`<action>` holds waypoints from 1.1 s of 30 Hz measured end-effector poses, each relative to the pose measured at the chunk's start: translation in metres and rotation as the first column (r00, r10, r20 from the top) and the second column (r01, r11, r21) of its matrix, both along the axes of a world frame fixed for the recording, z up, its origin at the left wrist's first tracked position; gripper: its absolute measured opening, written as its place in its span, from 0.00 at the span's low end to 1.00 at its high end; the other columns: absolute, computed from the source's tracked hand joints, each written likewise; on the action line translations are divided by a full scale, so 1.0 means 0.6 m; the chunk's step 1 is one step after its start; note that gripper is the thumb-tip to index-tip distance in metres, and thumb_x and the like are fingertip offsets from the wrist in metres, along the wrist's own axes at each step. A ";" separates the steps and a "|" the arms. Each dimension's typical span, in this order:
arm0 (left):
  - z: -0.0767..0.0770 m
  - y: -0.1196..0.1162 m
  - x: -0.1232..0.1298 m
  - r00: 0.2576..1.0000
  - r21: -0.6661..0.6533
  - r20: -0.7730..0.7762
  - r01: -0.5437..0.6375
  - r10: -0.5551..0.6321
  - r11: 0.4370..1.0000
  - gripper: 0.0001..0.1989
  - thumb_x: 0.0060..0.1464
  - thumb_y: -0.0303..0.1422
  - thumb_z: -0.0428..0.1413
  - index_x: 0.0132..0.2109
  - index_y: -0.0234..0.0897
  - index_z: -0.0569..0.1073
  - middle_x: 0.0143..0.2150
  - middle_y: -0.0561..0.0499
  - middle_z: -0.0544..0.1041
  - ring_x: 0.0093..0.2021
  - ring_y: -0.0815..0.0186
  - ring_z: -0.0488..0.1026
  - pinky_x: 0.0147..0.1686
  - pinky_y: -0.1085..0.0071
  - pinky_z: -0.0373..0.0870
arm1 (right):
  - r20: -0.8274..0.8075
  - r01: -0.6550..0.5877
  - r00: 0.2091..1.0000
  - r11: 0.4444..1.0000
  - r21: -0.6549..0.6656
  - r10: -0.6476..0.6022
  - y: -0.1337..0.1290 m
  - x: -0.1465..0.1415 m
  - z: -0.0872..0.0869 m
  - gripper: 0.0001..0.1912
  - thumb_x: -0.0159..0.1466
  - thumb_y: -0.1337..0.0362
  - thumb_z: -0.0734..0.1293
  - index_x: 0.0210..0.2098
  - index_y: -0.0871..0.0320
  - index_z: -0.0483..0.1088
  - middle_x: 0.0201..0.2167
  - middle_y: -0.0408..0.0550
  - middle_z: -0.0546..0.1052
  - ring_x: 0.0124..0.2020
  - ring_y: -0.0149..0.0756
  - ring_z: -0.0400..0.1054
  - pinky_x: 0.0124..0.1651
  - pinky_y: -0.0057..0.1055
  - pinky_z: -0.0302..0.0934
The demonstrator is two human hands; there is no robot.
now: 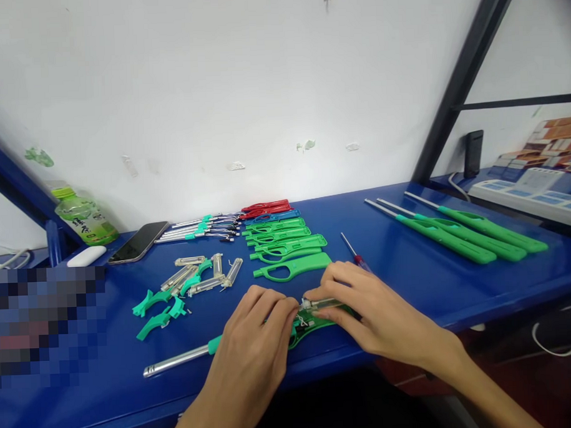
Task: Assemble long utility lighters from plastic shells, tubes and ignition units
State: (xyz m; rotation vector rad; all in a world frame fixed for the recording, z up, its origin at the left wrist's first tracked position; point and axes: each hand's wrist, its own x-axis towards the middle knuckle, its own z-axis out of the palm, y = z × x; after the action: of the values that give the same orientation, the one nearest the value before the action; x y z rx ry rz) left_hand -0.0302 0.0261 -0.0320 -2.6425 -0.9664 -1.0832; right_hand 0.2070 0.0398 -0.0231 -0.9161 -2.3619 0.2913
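Blue counter (pixel 200 326) lay beneath. Right grip (pixel 370 304) was clamped on clear tube (pixel 328 304), over green half-shell (pixel 319 325); long axis ran sideways, inner end beside left grip (pixel 255 340), closure not discernible.

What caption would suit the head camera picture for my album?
Above a blue table, the left hand touches an open green lighter; the right hand pinches a clear tube.

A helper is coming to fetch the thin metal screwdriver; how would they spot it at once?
On the blue metal table, beyond the right hand, look between the green plastic shells and three metal-tipped green lighters. The screwdriver lies there, its red-purple handle unlike its green neighbours.
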 end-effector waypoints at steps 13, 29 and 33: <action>0.003 0.010 -0.003 0.995 -0.046 0.083 -0.050 0.054 0.998 0.08 0.69 0.21 0.56 0.49 0.38 0.74 0.41 0.52 0.80 0.41 0.62 0.72 0.43 0.64 0.72 | -0.083 0.080 0.994 0.984 0.157 -0.068 0.005 0.003 0.000 0.09 0.76 0.63 0.66 0.54 0.51 0.74 0.42 0.45 0.76 0.43 0.37 0.68 0.48 0.39 0.58; 0.010 0.003 0.002 0.996 -0.050 0.082 -0.037 0.041 0.998 0.07 0.69 0.21 0.55 0.47 0.37 0.72 0.41 0.51 0.78 0.40 0.62 0.71 0.43 0.64 0.72 | -0.069 0.007 0.998 0.972 0.236 0.009 0.009 0.004 -0.007 0.10 0.76 0.64 0.66 0.55 0.54 0.75 0.42 0.46 0.78 0.43 0.34 0.71 0.50 0.37 0.62; 0.009 0.005 0.002 0.997 -0.051 0.074 -0.032 0.036 0.998 0.07 0.70 0.21 0.54 0.47 0.38 0.72 0.41 0.51 0.78 0.40 0.62 0.72 0.42 0.64 0.73 | -0.064 0.002 0.998 0.966 0.260 0.015 0.010 0.005 -0.006 0.10 0.77 0.63 0.65 0.55 0.54 0.76 0.39 0.45 0.78 0.41 0.33 0.71 0.49 0.35 0.63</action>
State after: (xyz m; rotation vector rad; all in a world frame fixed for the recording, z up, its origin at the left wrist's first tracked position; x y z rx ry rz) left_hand -0.0291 0.0294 -0.0268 -2.6317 -1.0625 -1.1728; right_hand 0.2102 0.0459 -0.0269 -0.7624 -2.2759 0.0108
